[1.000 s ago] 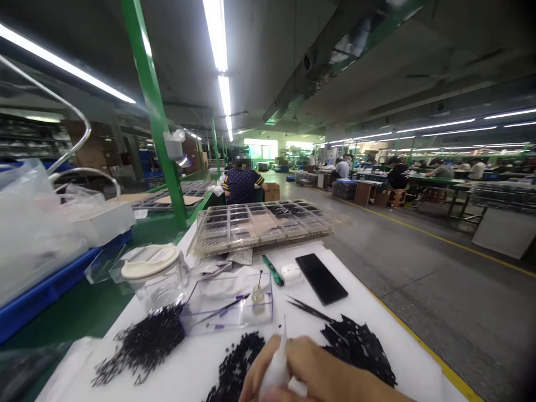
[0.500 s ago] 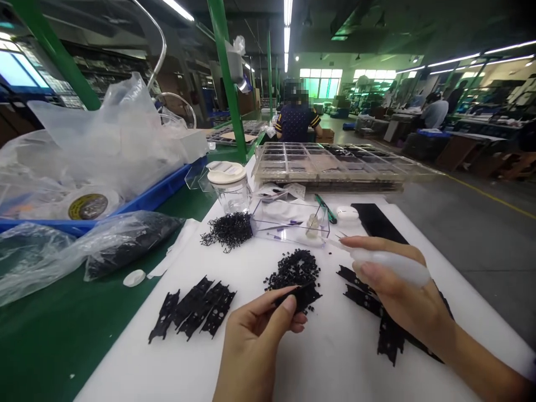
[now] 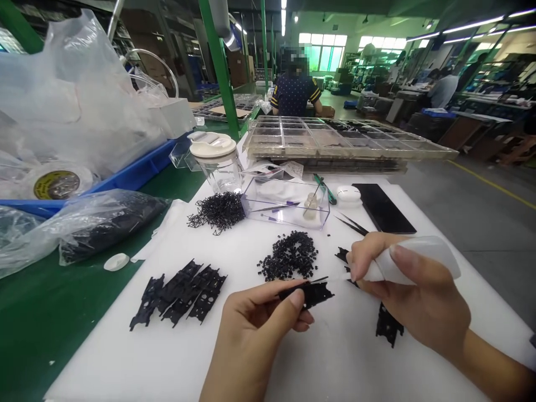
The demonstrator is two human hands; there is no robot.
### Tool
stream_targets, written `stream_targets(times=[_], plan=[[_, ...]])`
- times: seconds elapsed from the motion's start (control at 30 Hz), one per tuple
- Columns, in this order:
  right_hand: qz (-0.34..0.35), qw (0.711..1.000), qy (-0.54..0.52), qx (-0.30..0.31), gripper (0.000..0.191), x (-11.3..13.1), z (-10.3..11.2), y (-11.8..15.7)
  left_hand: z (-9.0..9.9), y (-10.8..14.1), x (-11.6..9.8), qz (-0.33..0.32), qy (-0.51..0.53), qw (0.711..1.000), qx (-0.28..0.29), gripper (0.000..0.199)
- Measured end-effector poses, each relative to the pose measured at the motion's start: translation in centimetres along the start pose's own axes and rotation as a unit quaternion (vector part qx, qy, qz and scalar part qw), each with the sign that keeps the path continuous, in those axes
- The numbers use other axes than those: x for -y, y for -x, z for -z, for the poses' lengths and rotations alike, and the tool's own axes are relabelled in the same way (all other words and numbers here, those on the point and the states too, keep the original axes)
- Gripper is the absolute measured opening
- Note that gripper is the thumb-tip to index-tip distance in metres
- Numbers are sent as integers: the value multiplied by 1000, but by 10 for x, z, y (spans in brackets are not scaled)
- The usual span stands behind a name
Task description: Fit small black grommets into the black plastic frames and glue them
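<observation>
So going left to right from your fingers: way off to the left of them there's a clear bag with something black in it [image 3: 111, 223], and just in front of that a round white cap [image 3: 116, 262]. Closer in, left of your left fingers, a bunch of flat black plates [image 3: 195, 296] lie overlapping on the white surface [image 3: 167, 363], with a tangle of thin black pieces [image 3: 220, 211] farther out beyond them. Your left hand [image 3: 259, 324] has thumb and fingers pinched on one black plate [image 3: 316, 297], with its free end sticking out to the right. Right past those fingertips you've got a heap of tiny black bits [image 3: 288, 254], then a clear box [image 3: 293, 219] behind that. Tweezers [image 3: 352, 224] and a black phone [image 3: 385, 207] lie beyond your right fingers, and more plates [image 3: 388, 326] sit partly hidden under that hand. Your right hand [image 3: 412, 287] is wrapped round a white squeeze bottle [image 3: 433, 254], nozzle aimed left at the held plate; can't tell if it's touching.
</observation>
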State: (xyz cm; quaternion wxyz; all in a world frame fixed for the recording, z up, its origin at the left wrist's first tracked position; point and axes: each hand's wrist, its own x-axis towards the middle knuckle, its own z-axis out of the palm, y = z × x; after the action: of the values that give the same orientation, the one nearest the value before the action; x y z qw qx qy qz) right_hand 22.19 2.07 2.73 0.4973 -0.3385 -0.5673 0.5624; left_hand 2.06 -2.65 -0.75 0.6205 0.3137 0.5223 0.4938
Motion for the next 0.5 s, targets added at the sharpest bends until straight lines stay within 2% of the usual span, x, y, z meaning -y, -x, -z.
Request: stream_targets(times=[0.5], plan=[[-10, 1000, -13, -10, 35, -2, -3, 2, -1, 0, 0, -6, -10, 1000, 21, 22]])
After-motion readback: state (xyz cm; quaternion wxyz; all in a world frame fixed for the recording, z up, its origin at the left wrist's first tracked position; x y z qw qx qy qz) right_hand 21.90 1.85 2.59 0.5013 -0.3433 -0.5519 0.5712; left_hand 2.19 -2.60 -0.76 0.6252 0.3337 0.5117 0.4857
